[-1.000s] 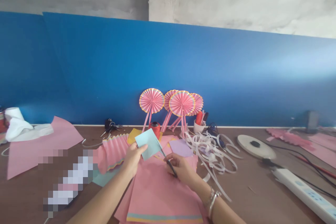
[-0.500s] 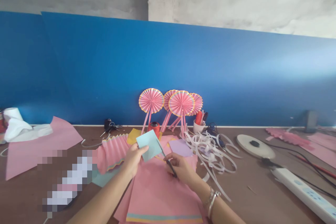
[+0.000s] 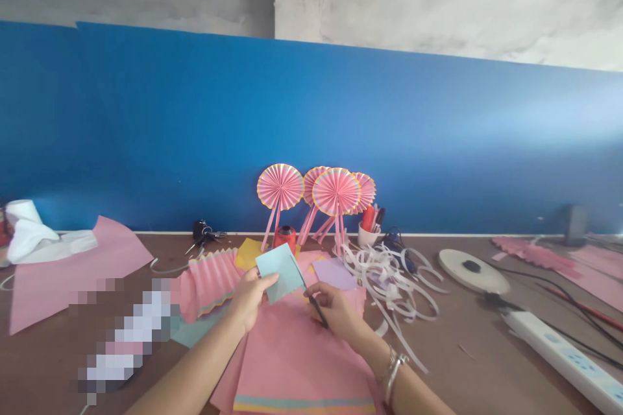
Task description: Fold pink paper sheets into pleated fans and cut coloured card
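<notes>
Pinched between the thumb and fingers of my left hand [image 3: 253, 298] is a light blue square of paper [image 3: 280, 274], raised above the work surface. My right hand [image 3: 333, 312] is closed around the dark handles of a pair of scissors [image 3: 317, 309]. The scissor blades lie along the paper's right edge; how far apart they stand I cannot tell. Under both hands lies a stack of pink paper sheets [image 3: 304, 363] with a blue and yellow stripe at the near end. A lilac sheet [image 3: 335, 273] lies just beyond my right hand.
Pleated pink paper fans [image 3: 281, 187] stand against the blue panel [image 3: 195, 117]. Pleated pink paper [image 3: 214, 279] lies to the left. Curled white strips [image 3: 389, 272] pile up right of the stack. Farther right are a round white lid-like disc [image 3: 470, 271] and a power strip [image 3: 564, 353].
The blue paper and my left hand have shifted slightly right and down, closer to the scissors. My right hand stays nearly where it was.
</notes>
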Tool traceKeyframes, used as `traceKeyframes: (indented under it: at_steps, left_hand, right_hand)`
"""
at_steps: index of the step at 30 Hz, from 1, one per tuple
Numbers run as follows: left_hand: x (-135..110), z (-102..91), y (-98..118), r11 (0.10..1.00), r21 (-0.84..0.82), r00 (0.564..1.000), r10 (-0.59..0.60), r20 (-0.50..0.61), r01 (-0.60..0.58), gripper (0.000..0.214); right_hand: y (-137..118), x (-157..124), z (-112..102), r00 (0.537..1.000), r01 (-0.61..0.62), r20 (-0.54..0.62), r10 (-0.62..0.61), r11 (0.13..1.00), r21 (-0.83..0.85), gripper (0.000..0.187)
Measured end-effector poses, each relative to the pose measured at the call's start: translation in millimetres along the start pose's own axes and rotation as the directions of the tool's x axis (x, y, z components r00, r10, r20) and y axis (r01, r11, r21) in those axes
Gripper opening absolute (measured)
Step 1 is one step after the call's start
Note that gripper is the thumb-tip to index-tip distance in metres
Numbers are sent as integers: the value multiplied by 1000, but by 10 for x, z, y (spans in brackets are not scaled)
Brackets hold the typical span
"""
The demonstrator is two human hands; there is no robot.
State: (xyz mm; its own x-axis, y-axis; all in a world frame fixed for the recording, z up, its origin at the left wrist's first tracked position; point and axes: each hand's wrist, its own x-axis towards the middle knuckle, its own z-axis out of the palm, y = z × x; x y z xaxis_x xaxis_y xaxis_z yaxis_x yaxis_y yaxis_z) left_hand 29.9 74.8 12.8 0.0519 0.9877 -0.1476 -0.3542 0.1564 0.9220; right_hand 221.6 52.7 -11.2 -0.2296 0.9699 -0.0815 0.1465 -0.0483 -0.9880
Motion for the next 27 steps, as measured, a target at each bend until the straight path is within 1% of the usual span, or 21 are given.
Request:
traceKeyframes:
  at_steps: [7, 11, 13, 17, 22, 24, 25, 27]
  left_hand:
    - [-19, 49, -31, 1000, -12, 998, -7, 62, 7, 42]
    - [-33, 64, -23, 1000, -18, 998, 1, 56, 0, 41]
    - [-43, 70, -17, 1000, -19, 998, -20, 62, 21, 41]
    - [-61, 87, -29, 996, -4, 989, -85, 117, 86, 41]
    - [-75, 93, -53, 996, 31, 984, -84, 156, 80, 37]
    - [-67, 72, -33, 994, 84, 986, -78, 148, 66, 36]
    - [-53, 52, -16, 988, 148, 991, -47, 123, 29, 34]
    - [-1, -16, 31, 940, 331, 997, 73, 40, -82, 31]
  right_hand:
    - [51, 25, -16, 999, 38, -29, -39, 998, -41, 27]
    - [60, 33, -24, 998, 51, -28, -53, 997, -50, 26]
    - [50, 33, -24, 998, 49, -39, -51, 998, -49, 26]
    - [5, 21, -17, 996, 60, -56, -63, 997, -56, 27]
    - [-39, 14, -12, 996, 59, -66, -64, 996, -70, 28]
    - [-46, 22, -27, 995, 30, -94, -38, 997, -78, 30]
    - [-50, 28, -41, 993, 8, -117, -18, 996, -84, 31]
    - [-64, 37, -85, 983, -51, -183, 29, 992, -114, 31]
